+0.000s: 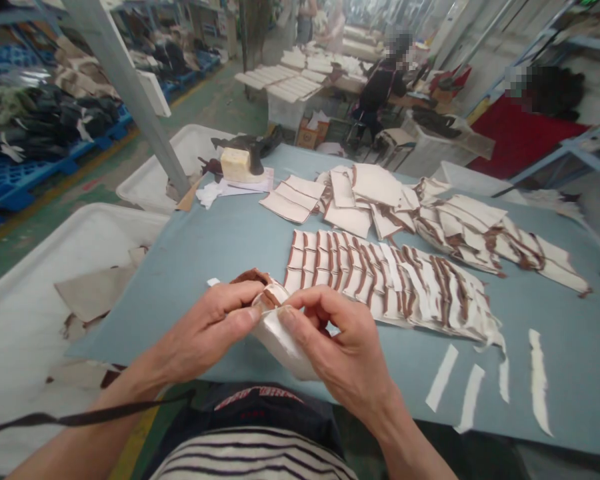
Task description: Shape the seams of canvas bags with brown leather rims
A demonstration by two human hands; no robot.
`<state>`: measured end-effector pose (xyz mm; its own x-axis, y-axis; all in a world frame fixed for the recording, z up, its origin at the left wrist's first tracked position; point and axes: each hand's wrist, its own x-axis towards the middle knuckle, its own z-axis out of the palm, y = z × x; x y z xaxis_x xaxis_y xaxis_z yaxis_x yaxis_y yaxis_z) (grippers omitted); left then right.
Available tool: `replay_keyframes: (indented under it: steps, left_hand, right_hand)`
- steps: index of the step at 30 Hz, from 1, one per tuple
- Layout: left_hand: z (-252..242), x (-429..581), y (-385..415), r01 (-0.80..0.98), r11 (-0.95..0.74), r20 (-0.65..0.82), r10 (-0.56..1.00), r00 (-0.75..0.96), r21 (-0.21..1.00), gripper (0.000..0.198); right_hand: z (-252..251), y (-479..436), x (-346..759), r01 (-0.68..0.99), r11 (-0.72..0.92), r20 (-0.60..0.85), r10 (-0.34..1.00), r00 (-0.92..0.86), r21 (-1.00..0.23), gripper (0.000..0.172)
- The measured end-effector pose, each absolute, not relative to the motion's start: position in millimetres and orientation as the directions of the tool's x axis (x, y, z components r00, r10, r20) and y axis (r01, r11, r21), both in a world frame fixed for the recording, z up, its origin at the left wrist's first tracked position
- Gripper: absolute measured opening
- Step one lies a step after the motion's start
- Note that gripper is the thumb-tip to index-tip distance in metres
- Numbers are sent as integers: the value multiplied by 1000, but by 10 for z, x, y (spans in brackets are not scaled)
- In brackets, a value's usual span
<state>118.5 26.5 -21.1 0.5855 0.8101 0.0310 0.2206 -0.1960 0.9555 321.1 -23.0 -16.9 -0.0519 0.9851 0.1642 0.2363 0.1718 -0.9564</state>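
Over the table's near edge, a white fabric piece with brown trim [285, 343] is pinched between both my hands. My left hand [225, 317] grips its brown-edged upper part with thumb and fingers. Close beside it, my right hand [337, 333] pinches the white fabric between thumb and index finger. The fingertips of the two hands nearly meet, and part of the piece is hidden behind them. Just beyond my right hand lies a long overlapping row of white pieces with brown edges [350, 267], with white strips among them.
Loose white strips [443, 378] lie on the blue table [220, 240] at right. Piles of cream pieces [370, 190] stretch across the back, near a yellowish block [237, 165]. White bins [105, 223] stand at left, beside a metal post [130, 87]. A person [377, 90] sits farther back.
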Motion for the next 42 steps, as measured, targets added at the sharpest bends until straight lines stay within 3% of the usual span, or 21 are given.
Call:
replay_keyframes:
  steps: [10, 23, 30, 37, 42]
  left_hand:
    - [-199, 1251, 268, 255, -192, 8, 813, 583, 948, 37]
    - [-331, 1213, 271, 198, -99, -29, 829, 559, 975, 35]
    - [-288, 1261, 304, 204, -197, 46, 818, 573, 959, 34]
    - [-277, 1323, 279, 324, -304, 96, 845, 526, 896, 41]
    - [-309, 1295, 220, 296, -387, 181, 821, 541, 873, 34]
  right_hand:
    - [-183, -204, 3255, 473, 297, 306, 950, -60, -829, 16]
    - [-187, -192, 3165, 427, 214, 239, 971, 5, -879, 18]
    - [-241, -208, 3088, 417, 114, 151, 987, 55, -902, 20]
    - [-360, -236, 3002, 537, 208, 306, 947, 100, -817, 20]
    - [-342, -244, 3046, 637, 324, 431, 902, 13, -699, 22]
